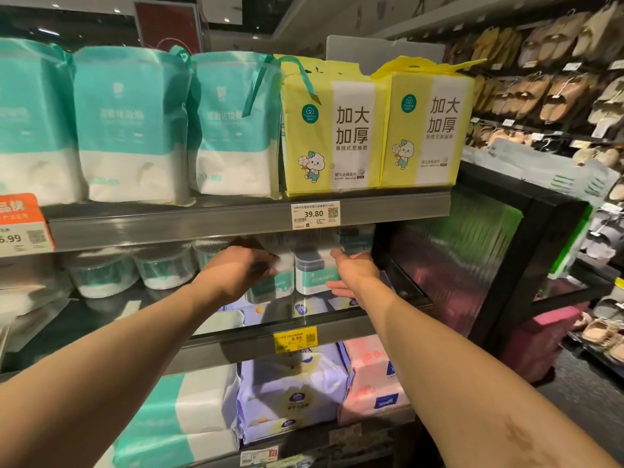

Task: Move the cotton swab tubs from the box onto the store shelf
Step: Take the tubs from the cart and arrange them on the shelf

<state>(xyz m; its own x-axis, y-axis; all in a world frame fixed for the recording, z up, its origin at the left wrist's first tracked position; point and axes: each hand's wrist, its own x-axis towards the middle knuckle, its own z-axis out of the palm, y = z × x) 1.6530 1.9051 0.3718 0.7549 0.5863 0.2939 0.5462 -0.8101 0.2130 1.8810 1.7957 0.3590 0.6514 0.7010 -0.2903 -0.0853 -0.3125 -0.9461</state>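
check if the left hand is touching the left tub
Touching. The head view shows the left hand curling its fingers over the left tub, no gap showing; the right hand holds the right tub.

I'm seeing two cotton swab tubs standing upright side by side on the middle shelf [236, 347], toward its right end. The left tub [271, 287] is showing a teal label and white swabs (blur is hiding its lid), with my left hand [241, 270] gripping it from above. The right tub [312, 275], clear with a grey lid and teal label, is sitting just beside it, my right hand [356, 273] wrapping its right side.
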